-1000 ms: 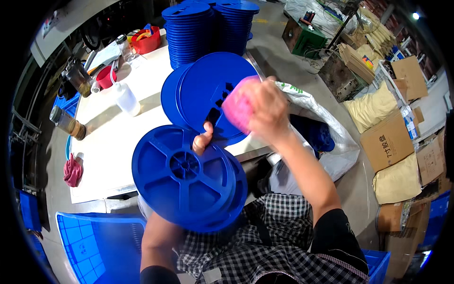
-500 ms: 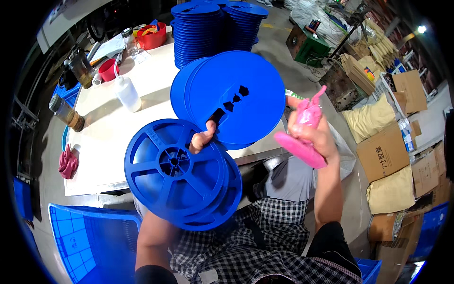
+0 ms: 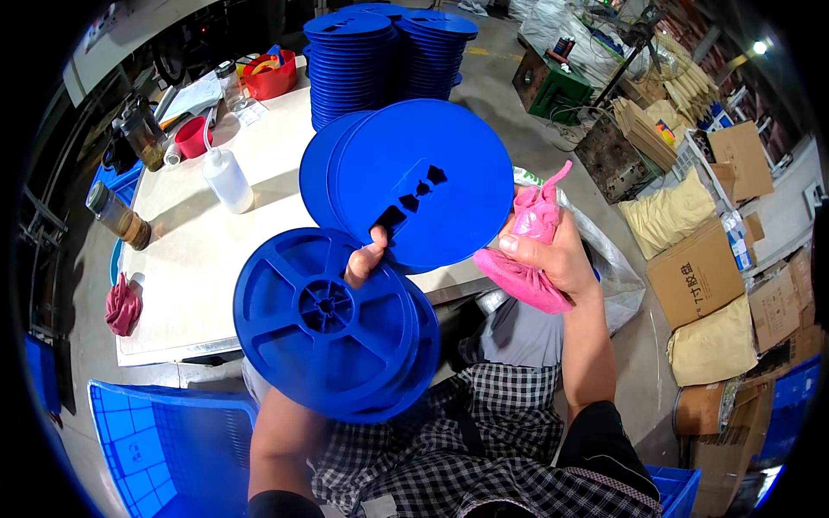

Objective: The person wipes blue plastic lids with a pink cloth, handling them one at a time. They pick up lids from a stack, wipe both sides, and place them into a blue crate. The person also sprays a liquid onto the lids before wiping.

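Observation:
My left hand (image 3: 366, 258) is closed on several blue plastic reels; only its fingers show between them. The upper reel (image 3: 449, 142) has a flat solid face with dark cut-outs at the middle, and more discs lie behind it. Below it, a spoked reel (image 3: 281, 345) with a round hub overlaps others, covering most of the hand. Bunched in my closed right hand (image 3: 566, 259) is a pink cloth (image 3: 535, 289), one end sticking up above the thumb. That hand is at the right edge of the solid reel; whether its hidden fingers touch the rim I cannot tell.
Tall stacks of blue reels (image 3: 350, 82) stand at the table's (image 3: 173, 293) far side. Left on it are a white squeeze bottle (image 3: 227, 183), a brown-filled jar (image 3: 121, 216), red containers (image 3: 269, 79) and a dark pink rag (image 3: 123, 308). A blue crate (image 3: 129, 432) sits lower left; cardboard boxes (image 3: 695, 272) lie right.
My right hand with the pink cloth has moved left, up to the solid reel's edge. The spoked reel has tilted and shifted slightly. The whole view has shifted a little.

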`<action>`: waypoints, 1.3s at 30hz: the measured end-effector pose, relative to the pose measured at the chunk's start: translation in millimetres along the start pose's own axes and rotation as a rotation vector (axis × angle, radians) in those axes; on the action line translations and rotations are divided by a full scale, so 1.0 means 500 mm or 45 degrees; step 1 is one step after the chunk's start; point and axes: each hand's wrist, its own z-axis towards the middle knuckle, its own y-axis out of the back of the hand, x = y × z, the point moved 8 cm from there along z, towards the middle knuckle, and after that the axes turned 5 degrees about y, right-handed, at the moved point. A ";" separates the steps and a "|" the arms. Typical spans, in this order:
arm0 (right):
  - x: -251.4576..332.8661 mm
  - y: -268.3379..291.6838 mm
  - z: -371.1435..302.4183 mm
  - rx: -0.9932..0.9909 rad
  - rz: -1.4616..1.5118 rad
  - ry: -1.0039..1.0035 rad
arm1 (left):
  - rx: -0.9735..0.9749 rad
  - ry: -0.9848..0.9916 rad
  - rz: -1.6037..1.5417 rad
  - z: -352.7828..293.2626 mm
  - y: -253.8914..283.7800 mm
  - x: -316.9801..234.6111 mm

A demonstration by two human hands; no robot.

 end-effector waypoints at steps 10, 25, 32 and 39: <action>0.005 -0.020 -0.010 -0.055 -0.057 0.067 | -0.068 0.076 0.008 -0.024 -0.038 0.007; 0.028 -0.234 -0.055 0.246 -0.333 0.770 | -0.009 0.019 0.054 -0.058 -0.073 -0.002; 0.044 -0.324 0.109 0.037 -0.636 1.107 | 0.034 -0.054 0.123 -0.065 -0.066 -0.005; 0.036 -0.328 -0.091 0.426 -0.498 1.106 | 0.133 -0.057 0.178 -0.063 -0.073 -0.007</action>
